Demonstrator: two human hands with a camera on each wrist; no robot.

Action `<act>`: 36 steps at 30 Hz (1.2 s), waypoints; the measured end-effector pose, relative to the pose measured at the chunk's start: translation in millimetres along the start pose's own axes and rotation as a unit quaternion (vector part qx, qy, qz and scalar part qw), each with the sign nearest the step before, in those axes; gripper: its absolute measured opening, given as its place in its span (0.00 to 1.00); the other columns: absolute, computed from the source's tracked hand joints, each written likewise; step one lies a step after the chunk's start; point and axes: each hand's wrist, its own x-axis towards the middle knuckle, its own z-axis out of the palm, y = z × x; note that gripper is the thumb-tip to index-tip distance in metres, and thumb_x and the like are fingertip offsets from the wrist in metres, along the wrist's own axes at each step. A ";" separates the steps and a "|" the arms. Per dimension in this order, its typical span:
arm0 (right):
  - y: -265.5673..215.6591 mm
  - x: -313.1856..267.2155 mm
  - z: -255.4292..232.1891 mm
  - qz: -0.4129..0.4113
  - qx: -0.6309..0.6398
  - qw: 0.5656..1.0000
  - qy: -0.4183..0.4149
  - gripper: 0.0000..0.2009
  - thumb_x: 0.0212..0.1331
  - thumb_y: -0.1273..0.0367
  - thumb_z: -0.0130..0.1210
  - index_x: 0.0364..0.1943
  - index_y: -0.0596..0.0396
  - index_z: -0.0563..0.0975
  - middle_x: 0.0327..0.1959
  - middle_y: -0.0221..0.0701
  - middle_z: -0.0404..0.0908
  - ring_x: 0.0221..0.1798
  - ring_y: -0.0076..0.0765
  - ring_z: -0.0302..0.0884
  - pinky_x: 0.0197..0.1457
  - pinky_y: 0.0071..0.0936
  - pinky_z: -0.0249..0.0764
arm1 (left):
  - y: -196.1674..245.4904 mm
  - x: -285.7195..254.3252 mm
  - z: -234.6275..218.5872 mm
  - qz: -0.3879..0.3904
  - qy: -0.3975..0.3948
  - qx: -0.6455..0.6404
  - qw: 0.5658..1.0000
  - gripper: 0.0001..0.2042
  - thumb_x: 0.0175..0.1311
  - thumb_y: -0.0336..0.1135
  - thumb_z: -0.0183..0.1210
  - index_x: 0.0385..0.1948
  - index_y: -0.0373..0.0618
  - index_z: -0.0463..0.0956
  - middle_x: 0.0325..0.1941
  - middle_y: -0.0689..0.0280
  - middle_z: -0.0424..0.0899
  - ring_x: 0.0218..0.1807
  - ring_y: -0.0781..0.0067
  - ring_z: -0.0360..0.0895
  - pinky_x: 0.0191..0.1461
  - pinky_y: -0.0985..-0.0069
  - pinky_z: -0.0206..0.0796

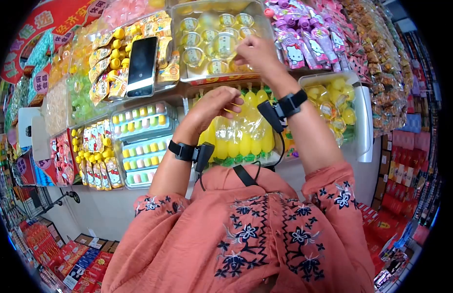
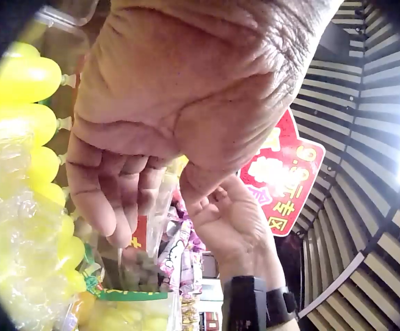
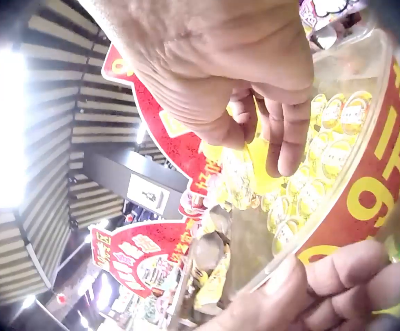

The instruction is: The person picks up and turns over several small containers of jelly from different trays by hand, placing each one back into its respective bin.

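Observation:
My right hand [image 1: 253,53] reaches into a clear tray [image 1: 221,78] of round yellow jelly cups [image 1: 207,36] on the upper shelf. In the right wrist view its fingers [image 3: 283,138] point down over the cups [image 3: 331,158], thumb close beside them; whether they pinch one is unclear. My left hand [image 1: 214,105] is just below, fingers curled at the tray's red-banded front edge [image 3: 365,179], where its fingers [image 3: 345,283] grip from beneath. The left wrist view shows those curled fingers [image 2: 117,200] beside a clear plastic lip.
A bag of yellow bottle-shaped jellies [image 1: 241,136] lies under my left hand. A black phone [image 1: 142,66] rests on sweets at the left. Trays of coloured jellies [image 1: 141,119] and Hello Kitty packs [image 1: 294,51] crowd the shelves. Red boxes [image 1: 397,215] stand at the right.

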 end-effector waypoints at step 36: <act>35.9 56.6 70.5 0.212 -0.050 0.965 -0.148 0.06 0.49 0.74 0.58 0.26 0.65 0.79 0.23 0.39 0.81 0.24 0.31 0.80 0.25 0.26 0.73 | -11.7 -3.0 -22.0 -0.003 0.018 -0.021 1.000 0.17 0.72 0.49 0.52 0.47 0.44 0.75 0.45 0.66 0.83 0.42 0.76 0.81 0.41 0.82 0.70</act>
